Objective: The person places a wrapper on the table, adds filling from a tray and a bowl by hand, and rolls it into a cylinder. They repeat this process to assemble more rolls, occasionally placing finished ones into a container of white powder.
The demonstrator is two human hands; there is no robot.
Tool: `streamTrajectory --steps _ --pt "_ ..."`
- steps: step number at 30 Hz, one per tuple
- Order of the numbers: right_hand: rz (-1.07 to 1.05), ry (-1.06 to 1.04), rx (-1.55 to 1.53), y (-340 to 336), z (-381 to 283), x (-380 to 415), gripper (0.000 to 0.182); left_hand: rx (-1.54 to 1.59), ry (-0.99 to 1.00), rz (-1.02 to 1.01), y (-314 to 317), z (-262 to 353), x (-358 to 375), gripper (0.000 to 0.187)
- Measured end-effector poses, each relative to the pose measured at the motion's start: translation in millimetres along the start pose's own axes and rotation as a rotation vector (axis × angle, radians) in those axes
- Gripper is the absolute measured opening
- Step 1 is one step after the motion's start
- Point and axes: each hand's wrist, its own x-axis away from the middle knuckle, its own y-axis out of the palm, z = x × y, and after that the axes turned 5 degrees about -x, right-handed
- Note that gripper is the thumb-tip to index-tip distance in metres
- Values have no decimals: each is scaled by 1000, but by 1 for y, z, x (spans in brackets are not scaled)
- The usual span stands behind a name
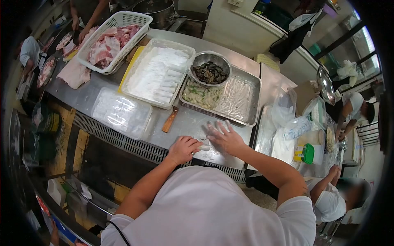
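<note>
My left hand (185,150), a ring on one finger, rests on the steel table with its fingers closed over one end of a small floury white roll (204,147). Just right of it, my right hand (225,139) is open, fingers spread over the flour-dusted steel and slightly blurred. Ahead lies a wooden-handled tool (170,119), its blade end partly hidden by a tray. Beyond my hands, a metal tray (256,102) contains a pale, green-flecked mixture and whitish strips. Several similar white rolls (166,87) lie in white powder in a plastic tray (137,92).
A steel colander (211,57) of dark pieces sits on the metal tray's rim. Left are a lidded-looking clear container (122,112) and a white basket (141,18) of raw meat. A green-lidded tub (308,153) stands right. Other people work at both sides.
</note>
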Motion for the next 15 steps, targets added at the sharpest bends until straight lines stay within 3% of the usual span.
streamTrajectory --steps 2,5,8,11,12,15 --pt "42 67 -45 -4 10 15 67 -5 1 11 1 0 -1 36" --pt "67 349 -344 -5 18 12 77 -3 -16 -12 1 0 0 35" --pt "-147 811 -613 -53 23 -9 89 -5 -25 -13 3 -2 0 35" --pt "-181 896 -622 -2 26 -18 97 -6 -15 -9 4 0 1 35" --pt "-220 899 -637 -17 16 -17 86 -10 -11 -7 2 -1 0 35" --pt "-225 629 -593 10 -23 -8 63 9 -26 -32 1 -1 -1 37"
